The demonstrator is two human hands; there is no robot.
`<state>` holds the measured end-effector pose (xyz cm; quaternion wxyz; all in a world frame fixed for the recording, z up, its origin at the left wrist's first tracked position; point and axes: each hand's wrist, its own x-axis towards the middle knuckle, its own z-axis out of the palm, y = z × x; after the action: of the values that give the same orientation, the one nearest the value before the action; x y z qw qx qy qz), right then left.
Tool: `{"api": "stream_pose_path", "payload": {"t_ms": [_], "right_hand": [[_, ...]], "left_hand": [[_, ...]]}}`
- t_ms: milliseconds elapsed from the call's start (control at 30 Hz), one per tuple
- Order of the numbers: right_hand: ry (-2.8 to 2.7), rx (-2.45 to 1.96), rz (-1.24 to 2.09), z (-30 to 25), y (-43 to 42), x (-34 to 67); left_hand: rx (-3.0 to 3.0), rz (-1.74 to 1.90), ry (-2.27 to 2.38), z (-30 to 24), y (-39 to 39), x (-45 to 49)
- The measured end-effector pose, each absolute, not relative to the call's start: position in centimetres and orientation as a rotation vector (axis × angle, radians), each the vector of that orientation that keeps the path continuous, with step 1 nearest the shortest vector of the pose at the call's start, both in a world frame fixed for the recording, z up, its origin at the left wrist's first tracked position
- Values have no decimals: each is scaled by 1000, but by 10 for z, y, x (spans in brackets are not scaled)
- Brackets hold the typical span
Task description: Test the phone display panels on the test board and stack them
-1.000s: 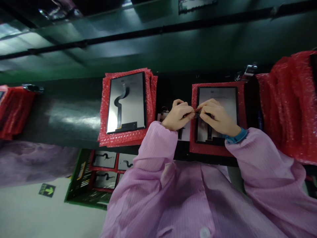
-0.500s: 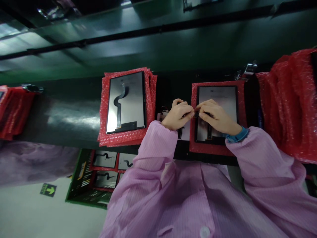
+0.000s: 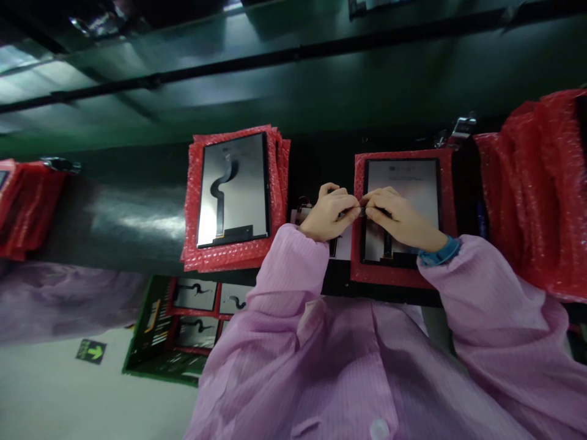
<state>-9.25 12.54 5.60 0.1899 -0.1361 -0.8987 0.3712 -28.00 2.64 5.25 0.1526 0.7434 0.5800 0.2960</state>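
Dark workbench (image 3: 137,201) is spanning the view. Red bubble wrap (image 3: 449,214) is lying there, R side, w/ the display panel (image 3: 424,180) resting on top — grey face up, dark-rimmed. L hand (image 3: 331,215) & R hand (image 3: 398,219) are meeting over its L edge, fingers curled, fingertips nearly closed, apparently pinching a small part (image 3: 363,212). Light pinch, steady wrists are prob. serving best — no tugging. Part is looking dark, mostly hidden; attachment: can't tell.
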Motion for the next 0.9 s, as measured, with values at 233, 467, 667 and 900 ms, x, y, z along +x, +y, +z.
{"api": "stream_pose_path", "payload": {"t_ms": [233, 467, 667, 900], "right_hand": [[-2523, -347, 1026, 56, 126, -92], [-2487, -353, 982, 56, 126, -91], [-2484, -370, 964, 55, 124, -91], [-2452, -358, 968, 52, 126, -90]], "left_hand": [[2156, 811, 1703, 53, 25, -279], [2089, 896, 1807, 55, 25, -277], [2047, 950, 1812, 55, 25, -276], [1950, 922, 1828, 56, 25, -274]]}}
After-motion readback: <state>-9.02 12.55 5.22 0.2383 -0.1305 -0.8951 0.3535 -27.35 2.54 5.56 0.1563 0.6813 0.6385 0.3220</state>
